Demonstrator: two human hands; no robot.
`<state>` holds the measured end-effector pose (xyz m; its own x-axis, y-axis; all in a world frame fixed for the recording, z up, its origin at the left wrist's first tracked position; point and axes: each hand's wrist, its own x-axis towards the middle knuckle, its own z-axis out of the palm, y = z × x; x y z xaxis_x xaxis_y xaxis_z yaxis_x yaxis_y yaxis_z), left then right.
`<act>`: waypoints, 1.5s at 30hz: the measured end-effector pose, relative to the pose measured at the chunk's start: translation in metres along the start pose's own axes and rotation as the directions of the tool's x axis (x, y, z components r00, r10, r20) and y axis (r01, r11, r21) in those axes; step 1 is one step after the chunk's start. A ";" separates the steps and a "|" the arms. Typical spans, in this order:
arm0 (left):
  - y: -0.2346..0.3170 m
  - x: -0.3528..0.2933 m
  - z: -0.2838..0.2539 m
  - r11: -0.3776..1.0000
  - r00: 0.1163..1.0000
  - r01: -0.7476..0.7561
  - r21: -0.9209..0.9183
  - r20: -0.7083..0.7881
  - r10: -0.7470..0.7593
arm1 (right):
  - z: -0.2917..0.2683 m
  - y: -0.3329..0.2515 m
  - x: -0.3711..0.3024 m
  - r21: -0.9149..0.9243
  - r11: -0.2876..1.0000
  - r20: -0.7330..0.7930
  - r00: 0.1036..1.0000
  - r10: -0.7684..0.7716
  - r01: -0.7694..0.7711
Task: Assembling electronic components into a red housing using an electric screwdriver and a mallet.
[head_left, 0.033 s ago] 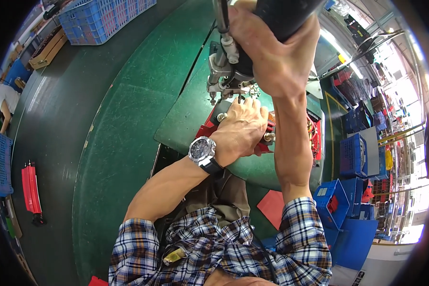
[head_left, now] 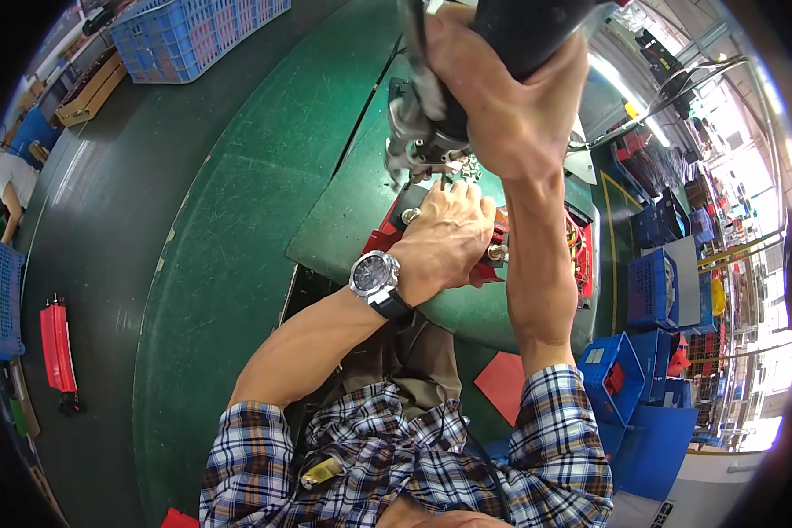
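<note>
My right hand (head_left: 521,110) is closed around a thick black cylinder (head_left: 524,31) at the top, part of an upright machine. Just left of it, the machine's metal linkage (head_left: 407,132) is smeared by motion. Below the machine, my left hand (head_left: 453,229) lies over a red piece (head_left: 382,239), with its fingers curled together and its tips close under the metal parts. Most of that piece is hidden beneath the hand. Shiny round metal knobs, one of them the right knob (head_left: 498,253), stand on either side of the left hand.
Small red parts (head_left: 583,255) fill a holder right of my right forearm. A green worktable (head_left: 229,229) spreads to the left, with a red long part (head_left: 58,348) farther left. Blue crates, including a blue basket (head_left: 163,44) at the far left and a blue bin (head_left: 609,374) at right, surround the place.
The metal linkage beside the black cylinder has shifted slightly and now looks blurred. Both hands keep nearly the same place and grip.
</note>
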<state>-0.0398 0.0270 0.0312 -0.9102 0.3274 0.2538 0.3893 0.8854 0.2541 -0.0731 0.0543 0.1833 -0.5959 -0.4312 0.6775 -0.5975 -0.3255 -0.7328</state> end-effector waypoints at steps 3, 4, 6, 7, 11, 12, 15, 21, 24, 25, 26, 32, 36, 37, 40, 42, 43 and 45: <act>0.007 -0.021 0.001 0.999 0.999 0.026 0.026 -0.034 -0.025 | -0.014 0.027 -0.008 -0.192 0.981 -0.181 0.983 -0.026 -0.010; 0.009 -0.035 0.004 0.998 0.997 0.018 0.055 -0.072 -0.014 | -0.027 0.036 -0.014 -0.857 0.438 0.086 0.913 -0.399 0.272; 0.024 -0.050 0.001 0.995 0.975 -0.047 0.086 -0.214 0.065 | -0.120 0.066 0.017 -0.896 0.399 -0.027 0.876 -0.482 0.192; 0.045 -0.062 -0.001 0.990 0.945 -0.123 0.072 -0.295 0.139 | -0.218 0.068 0.016 -0.965 0.199 0.062 0.890 -0.451 0.168; 0.024 -0.199 -0.047 0.989 0.862 0.125 -0.078 -0.485 -0.148 | -0.221 -0.010 -0.072 -0.527 0.820 -0.557 0.820 -0.133 -0.225; 0.020 -0.229 -0.068 0.905 0.806 0.223 -0.363 -0.454 -0.381 | -0.175 -0.036 -0.080 -0.329 0.858 -0.718 0.695 0.043 -0.393; -0.019 -0.324 -0.090 0.704 0.492 0.314 -0.637 -0.525 -0.694 | -0.226 -0.057 -0.125 -0.292 0.845 -0.603 0.772 0.201 -0.448; -0.093 -0.515 -0.063 0.494 -0.458 0.658 -0.568 -0.823 -0.336 | -0.205 -0.053 -0.169 -0.276 0.929 -0.544 0.837 0.061 -0.248; -0.111 -0.564 -0.041 0.484 -0.266 0.796 -0.364 -0.928 -0.260 | -0.212 -0.049 -0.165 -0.318 0.911 -0.523 0.850 0.063 -0.263; -0.114 -0.578 -0.044 0.513 -0.238 0.792 -0.331 -0.941 -0.239 | -0.215 -0.037 -0.163 -0.311 0.910 -0.495 0.864 0.091 -0.274; -0.113 -0.601 -0.048 0.415 -0.118 0.892 -0.179 -0.978 -0.169 | -0.205 -0.029 -0.163 -0.347 0.905 -0.492 0.869 0.049 -0.247; -0.107 -0.746 -0.109 0.273 0.059 0.962 0.016 -0.987 -0.150 | -0.167 -0.036 -0.158 -0.355 0.899 -0.464 0.883 0.069 -0.256; -0.105 -0.852 -0.122 -0.392 -0.063 0.917 0.073 -0.944 -0.323 | -0.161 -0.043 -0.157 -0.350 0.886 -0.540 0.839 0.074 -0.303; -0.098 -0.891 -0.122 -0.496 -0.097 0.848 0.188 -0.864 -0.494 | -0.155 -0.044 -0.158 -0.357 0.885 -0.542 0.838 0.064 -0.299; -0.093 -0.936 -0.146 -0.355 -0.133 0.921 0.159 -0.728 -0.672 | -0.173 -0.036 -0.164 -0.259 0.910 -0.548 0.825 0.139 -0.325; -0.100 -0.940 -0.124 -0.364 -0.154 0.917 0.161 -0.701 -0.696 | -0.164 -0.052 -0.166 -0.340 0.896 -0.528 0.847 0.070 -0.285; -0.111 -0.926 -0.118 -0.380 -0.172 0.910 0.167 -0.681 -0.712 | -0.174 -0.057 -0.169 -0.367 0.904 -0.500 0.866 0.005 -0.217; -0.109 -0.940 -0.120 -0.441 -0.229 0.877 0.188 -0.644 -0.730 | -0.193 -0.058 -0.171 -0.307 0.915 -0.518 0.852 0.069 -0.261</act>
<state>0.7899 -0.4167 -0.1234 0.0153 -0.9339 0.3573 -0.9970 -0.0412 -0.0651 -0.0398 0.3094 0.1220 -0.8273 0.0461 0.5598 -0.5561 0.0730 -0.8279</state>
